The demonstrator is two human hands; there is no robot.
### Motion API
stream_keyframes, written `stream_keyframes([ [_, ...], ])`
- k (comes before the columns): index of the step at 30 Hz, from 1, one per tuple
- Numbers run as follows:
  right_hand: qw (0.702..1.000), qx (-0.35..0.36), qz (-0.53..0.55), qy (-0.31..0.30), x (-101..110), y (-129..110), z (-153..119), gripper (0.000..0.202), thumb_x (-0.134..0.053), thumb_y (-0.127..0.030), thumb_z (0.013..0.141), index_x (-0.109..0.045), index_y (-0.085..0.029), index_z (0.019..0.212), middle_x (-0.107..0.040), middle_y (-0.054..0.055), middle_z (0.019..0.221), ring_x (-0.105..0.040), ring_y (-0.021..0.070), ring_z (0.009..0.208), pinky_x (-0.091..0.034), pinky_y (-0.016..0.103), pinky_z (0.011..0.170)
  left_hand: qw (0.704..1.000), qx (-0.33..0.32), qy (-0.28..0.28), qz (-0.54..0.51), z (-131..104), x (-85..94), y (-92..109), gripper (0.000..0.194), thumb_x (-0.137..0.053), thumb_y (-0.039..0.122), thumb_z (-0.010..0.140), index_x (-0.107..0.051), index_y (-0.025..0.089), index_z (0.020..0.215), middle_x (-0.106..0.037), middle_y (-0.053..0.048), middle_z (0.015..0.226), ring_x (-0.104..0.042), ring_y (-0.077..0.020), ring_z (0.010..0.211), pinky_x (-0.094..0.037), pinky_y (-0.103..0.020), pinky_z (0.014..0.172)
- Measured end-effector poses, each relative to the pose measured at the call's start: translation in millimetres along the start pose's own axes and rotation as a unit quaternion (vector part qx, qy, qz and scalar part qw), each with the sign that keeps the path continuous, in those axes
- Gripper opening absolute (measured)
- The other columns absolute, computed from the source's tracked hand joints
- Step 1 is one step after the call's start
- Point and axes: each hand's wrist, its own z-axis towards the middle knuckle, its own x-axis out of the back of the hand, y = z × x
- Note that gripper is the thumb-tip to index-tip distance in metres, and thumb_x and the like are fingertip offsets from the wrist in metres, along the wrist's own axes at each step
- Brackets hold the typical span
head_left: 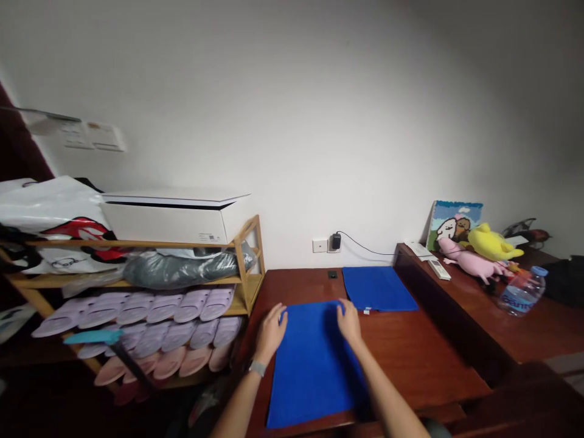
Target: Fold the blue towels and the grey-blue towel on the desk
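A blue towel [310, 371] lies spread on the brown wooden tabletop, its near edge close to the table's front. My left hand [271, 333] is at its far left corner, thumb and fingers closed on the cloth. At the far right corner, my right hand [349, 322] has its fingertips closed on the edge in the same way. Beyond my right hand lies a second blue towel [378, 289], folded into a rectangle, with a small white tag [366, 311] at its near edge.
Left of the table stands a wooden rack [249, 267] with slippers [155, 310] and a white box [168, 222]. A raised surface [506, 322] on the right carries plush toys [474, 261], a remote control [439, 269] and a plastic bottle [523, 292]. A charger [336, 241] sits in the wall socket.
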Motion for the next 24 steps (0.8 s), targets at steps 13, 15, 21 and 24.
stream_keyframes([
  [13,0.962,0.056,-0.2,-0.176,-16,92,-131,0.064,-0.049,-0.047,0.108,-0.044,-0.04,0.171,-0.034,-0.001,0.18,-0.024,0.0309,0.17,-0.017,0.059,0.14,0.896,-0.108,-0.183,0.389,-99,-24.7,-74,0.06,-0.045,0.048,0.107,-0.056,0.028,0.163,-0.053,-0.015,0.172,-0.048,-0.0356,0.161,-0.043,-0.059,0.128],
  [15,0.946,0.11,-0.197,-0.232,5,91,-102,0.062,-0.048,-0.049,0.108,-0.045,-0.041,0.17,-0.035,-0.002,0.18,-0.025,0.0283,0.17,-0.015,0.055,0.141,0.894,-0.085,-0.164,0.408,-127,-18.4,-65,0.062,-0.047,0.048,0.105,-0.059,0.025,0.161,-0.057,-0.017,0.168,-0.051,-0.0386,0.158,-0.047,-0.059,0.124],
  [21,0.923,0.152,-0.244,-0.254,24,86,-55,0.067,-0.052,-0.033,0.102,-0.048,-0.028,0.169,-0.034,0.004,0.181,-0.024,0.027,0.171,-0.013,0.051,0.141,0.899,-0.047,-0.187,0.392,-186,-10.8,-35,0.053,-0.042,0.049,0.106,-0.079,0.03,0.138,-0.082,-0.014,0.135,-0.077,-0.0361,0.124,-0.059,-0.054,0.108],
  [24,0.944,0.072,-0.282,-0.154,4,90,-80,0.063,-0.034,-0.033,0.111,-0.042,-0.021,0.173,-0.029,0.006,0.183,-0.02,0.0266,0.172,-0.014,0.051,0.141,0.914,-0.115,-0.159,0.354,-150,-12.4,-27,0.051,-0.04,0.045,0.108,-0.079,0.03,0.137,-0.08,-0.01,0.141,-0.072,-0.0314,0.134,-0.055,-0.05,0.117],
])
